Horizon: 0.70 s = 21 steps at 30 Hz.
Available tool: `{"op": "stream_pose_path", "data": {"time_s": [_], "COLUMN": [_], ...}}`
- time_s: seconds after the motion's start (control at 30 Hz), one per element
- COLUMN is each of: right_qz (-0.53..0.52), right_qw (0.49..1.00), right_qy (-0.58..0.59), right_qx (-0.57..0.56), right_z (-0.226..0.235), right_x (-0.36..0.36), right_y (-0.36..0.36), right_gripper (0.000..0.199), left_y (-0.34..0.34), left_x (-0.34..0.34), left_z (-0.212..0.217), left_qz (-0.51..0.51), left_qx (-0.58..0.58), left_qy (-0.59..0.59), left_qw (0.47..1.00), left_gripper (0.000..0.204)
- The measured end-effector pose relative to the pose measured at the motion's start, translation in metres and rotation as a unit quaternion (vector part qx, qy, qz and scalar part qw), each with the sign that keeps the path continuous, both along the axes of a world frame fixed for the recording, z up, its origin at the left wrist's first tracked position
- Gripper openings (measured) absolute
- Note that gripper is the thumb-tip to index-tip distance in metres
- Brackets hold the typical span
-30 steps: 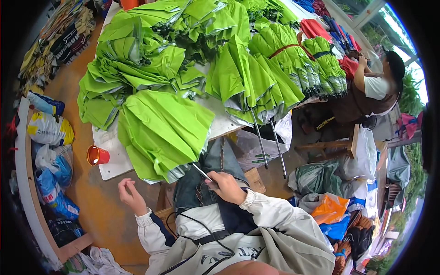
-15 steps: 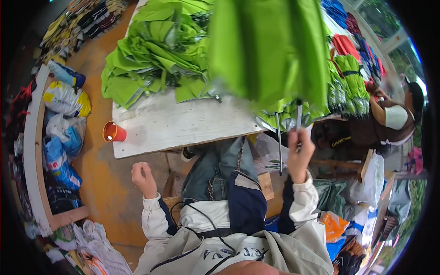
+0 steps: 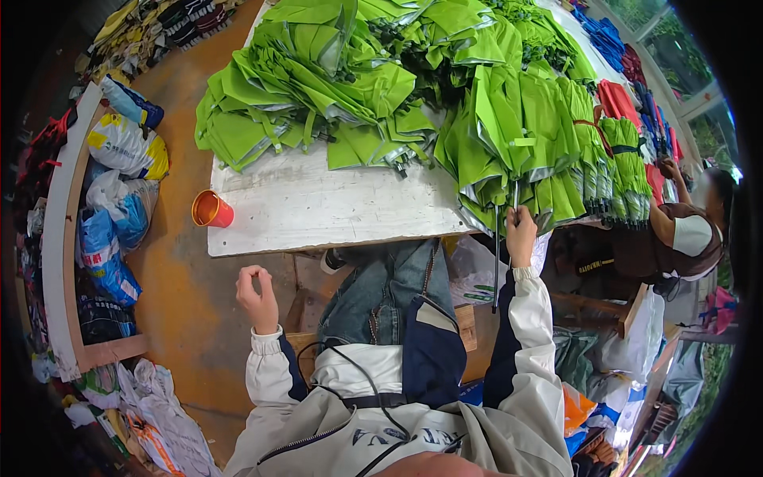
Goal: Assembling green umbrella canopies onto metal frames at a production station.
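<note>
My right hand point(image 3: 520, 237) is closed round the metal shaft of a green umbrella point(image 3: 497, 119) at the right part of the table's front edge. The umbrella's loose, folded cloth lies on other green umbrellas, silver on the inside. A second thin shaft point(image 3: 497, 270) hangs down past the edge, left of that hand. Over the floor at the left, clear of the table, my left hand point(image 3: 258, 300) is curled, with nothing visible in it. A big heap of green umbrellas point(image 3: 318, 87) covers the far half of the white table point(image 3: 334, 211).
An orange-red cup point(image 3: 213, 209) stands at the table's left front corner. Bundled green umbrellas point(image 3: 628, 171) lie at the right, near a co-worker point(image 3: 683, 234) in a brown apron. Filled plastic bags point(image 3: 127, 147) sit in a wooden frame at the left.
The umbrella in my right hand has come down from in front of my view onto the table's right side. My left hand has risen slightly, still curled.
</note>
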State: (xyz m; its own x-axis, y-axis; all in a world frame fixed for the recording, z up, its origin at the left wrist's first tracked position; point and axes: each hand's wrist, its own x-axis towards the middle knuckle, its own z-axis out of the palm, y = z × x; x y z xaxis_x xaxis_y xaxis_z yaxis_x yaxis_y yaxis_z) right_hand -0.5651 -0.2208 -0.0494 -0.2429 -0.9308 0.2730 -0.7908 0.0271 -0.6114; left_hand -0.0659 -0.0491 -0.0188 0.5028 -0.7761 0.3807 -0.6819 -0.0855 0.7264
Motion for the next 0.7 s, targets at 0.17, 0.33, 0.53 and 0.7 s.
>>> {"op": "stream_pose_path", "data": {"time_s": [0.17, 0.33, 0.53, 0.7], "right_qz": [-0.001, 0.014, 0.099, 0.247], "right_qw": [0.998, 0.998, 0.995, 0.966], "right_qy": [-0.066, 0.009, 0.008, -0.015], "right_qx": [-0.014, -0.062, -0.005, 0.073], "right_z": [0.004, 0.028, 0.077, 0.095], "right_x": [0.004, 0.008, 0.044, 0.136], "right_y": [0.002, 0.026, 0.075, 0.063], "right_gripper": [0.021, 0.025, 0.013, 0.012], "left_y": [-0.003, -0.006, -0.011, -0.004], "left_x": [-0.002, -0.009, -0.018, -0.015], "left_z": [-0.002, 0.003, 0.007, 0.005], "left_qz": [-0.015, -0.021, -0.065, -0.100], "left_qx": [0.006, -0.001, 0.012, 0.032], "left_qy": [0.005, 0.004, -0.026, -0.040], "left_qw": [1.000, 1.000, 0.997, 0.994], "left_gripper": [0.011, 0.007, 0.004, 0.006]}}
